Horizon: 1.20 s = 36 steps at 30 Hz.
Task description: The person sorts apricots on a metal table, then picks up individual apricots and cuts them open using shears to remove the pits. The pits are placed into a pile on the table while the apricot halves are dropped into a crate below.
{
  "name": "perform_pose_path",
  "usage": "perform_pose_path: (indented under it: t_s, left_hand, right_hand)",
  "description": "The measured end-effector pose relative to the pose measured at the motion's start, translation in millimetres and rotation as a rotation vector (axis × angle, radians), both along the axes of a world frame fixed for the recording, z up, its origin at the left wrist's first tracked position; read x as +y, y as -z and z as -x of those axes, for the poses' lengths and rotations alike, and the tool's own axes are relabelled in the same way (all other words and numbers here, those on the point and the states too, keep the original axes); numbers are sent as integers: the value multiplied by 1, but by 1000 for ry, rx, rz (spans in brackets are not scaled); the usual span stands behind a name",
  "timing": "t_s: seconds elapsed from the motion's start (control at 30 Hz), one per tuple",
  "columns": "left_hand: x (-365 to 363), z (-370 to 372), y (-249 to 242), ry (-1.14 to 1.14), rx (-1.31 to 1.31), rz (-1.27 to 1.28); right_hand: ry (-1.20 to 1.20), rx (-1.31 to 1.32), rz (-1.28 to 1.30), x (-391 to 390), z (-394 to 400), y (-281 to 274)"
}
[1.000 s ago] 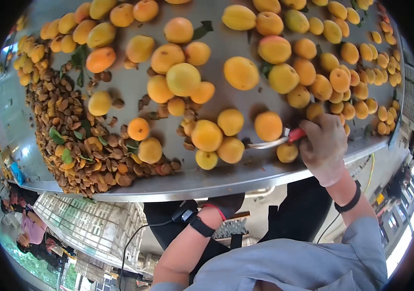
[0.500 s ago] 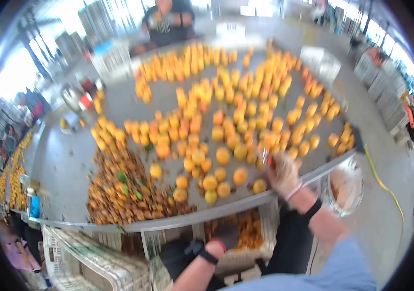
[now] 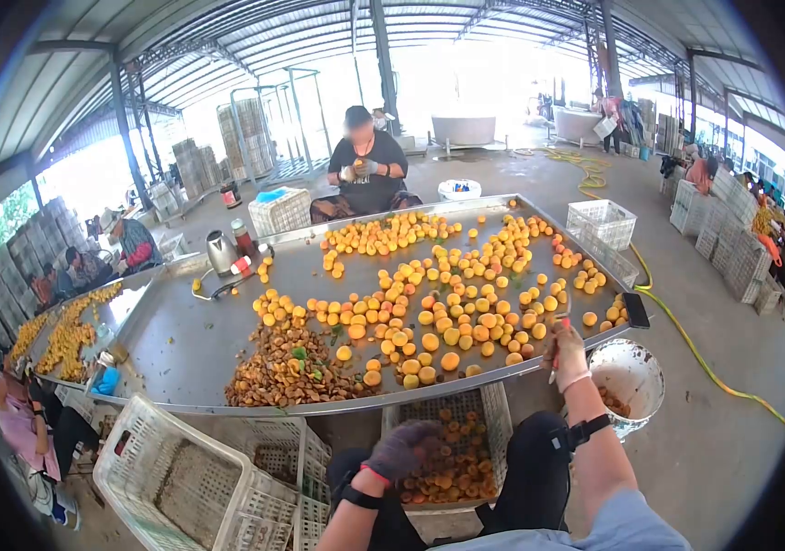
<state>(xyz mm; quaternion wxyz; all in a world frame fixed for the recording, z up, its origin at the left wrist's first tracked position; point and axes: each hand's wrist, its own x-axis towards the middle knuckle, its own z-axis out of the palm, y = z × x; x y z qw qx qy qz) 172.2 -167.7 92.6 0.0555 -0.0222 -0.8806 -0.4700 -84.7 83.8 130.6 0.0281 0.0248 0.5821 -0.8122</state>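
Gripping a red-handled knife, the fingers of the right hand are closed around it near the tabletop edge. The gloved left hand hovers over a crate of cut apricots; its fingers are blurred, so their opening and any hold cannot be told. Whole apricots lie loose across the tabletop, beside a heap of brown stones. Each fruit looks light and soft, likely to bruise, and is best cradled lightly around its middle; the knife seems stiff and light, safest held by its handle. Farther out, a white bucket stands beside the right forearm, and a co-worker sits opposite.
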Motion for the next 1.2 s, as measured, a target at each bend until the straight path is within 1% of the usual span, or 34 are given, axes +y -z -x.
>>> perform_pose_path:
  t_s: [0.03, 0.07, 0.1, 0.13, 0.17, 0.23, 0.27, 0.3, 0.33, 0.37, 0.4, 0.47, 0.5, 0.53, 0.57, 0.6, 0.63, 0.67, 0.7, 0.77, 0.8, 0.83, 0.87, 0.93, 0.97, 1.0, 1.03, 1.07, 1.1, 1.13, 1.17, 1.2]
  left_hand:
    - [-8, -4, -4, -117, -9, -147]
    - [-23, 0, 7, -180, 64, -130]
    - [-43, 7, 23, -244, 134, -115]
    - [-60, 10, 28, -305, 138, -378]
    - [-76, 11, 33, -376, 129, -648]
    - [-110, 19, 40, -544, 225, -596]
    - [-120, 23, 31, -673, 198, -593]
    - [-129, 27, 23, -801, 167, -581]
    - [-141, 32, 27, -846, 160, -536]
    - [-151, 38, 32, -876, 156, -484]
    - [-155, 47, 30, -885, 137, -475]
    - [-154, 70, 25, -785, 41, -302]
    - [-155, 85, 27, -766, -20, -164]
    - [-156, 100, 30, -768, -32, -160]
    - [-158, 116, 35, -734, -137, -5]
    - [-158, 129, 39, -694, -242, 150]
    - [-154, 141, 40, -694, -256, 155]
    - [-149, 152, 39, -655, -453, 366]
    - [-145, 160, 38, -603, -647, 578]
    - [-141, 163, 41, -580, -638, 617]
    - [-136, 164, 33, -562, -616, 651]
    - [-132, 164, 22, -519, -654, 575]
    - [-131, 157, 23, -516, -658, 582]
    - [-133, 150, 31, -540, -145, -753]
    - [-131, 149, 26, -543, -153, -746]
    - [-125, 150, 22, -466, -18, -1069]
    - [-121, 155, 20, -370, 133, -1389]
    - [-119, 160, 22, -360, 139, -1389]
    - [-117, 163, 26, -341, 155, -1490]
    - [-117, 164, 31, -325, 168, -1591]
    - [-125, 167, 51, -302, 133, -1665]
    - [-125, 165, 54, -310, 120, -1671]
  right_hand:
    - [-16, -59, 27, 9, -16, -14]
    - [-39, -63, -26, 21, -14, -12]
    - [-31, -38, -182, 29, -13, -14]
    - [-28, -19, -344, 37, -10, -12]
    - [54, 116, -549, 44, 10, 7]
    - [91, 353, -823, 63, 40, 39]
    - [135, 469, -957, 67, 46, 43]
    - [178, 668, -857, 65, 55, 49]
    - [118, 288, -630, 46, 30, 7]
    - [42, 210, -438, 34, 21, -13]
    - [32, 189, -439, 21, 24, -23]
    - [42, 93, -248, -2, 31, -35]
    - [1, 127, -239, -17, 32, -39]
    - [-41, 162, -229, -35, 31, -43]
    - [-151, 228, -194, -53, 26, -47]
    - [-178, 207, -183, -71, 23, -49]
    - [-248, 162, -141, -86, 24, -47]
    - [-343, 183, -55, -99, 20, -48]
    - [-367, 161, -46, -111, 18, -45]
    - [-385, 127, -33, -126, 18, -37]
    - [-355, 107, -13, -130, 19, -32]
    - [-326, 89, 8, -134, 20, -27]
    - [-323, 84, 14, -131, 28, -12]
    - [-205, -193, 234, -124, 57, 23]
    - [-266, -242, 254, -125, 55, 21]
    - [-260, -253, 258, -128, 52, 28]
    - [-311, -221, 135, -133, 51, 34]
    - [-363, -180, 10, -138, 51, 36]
    - [-425, -185, -65, -146, 37, 14]
    - [-484, -144, -50, -157, 30, 21]
    - [-543, -112, -35, -167, 22, 35]
    - [-558, 96, -170, -176, 16, 53]
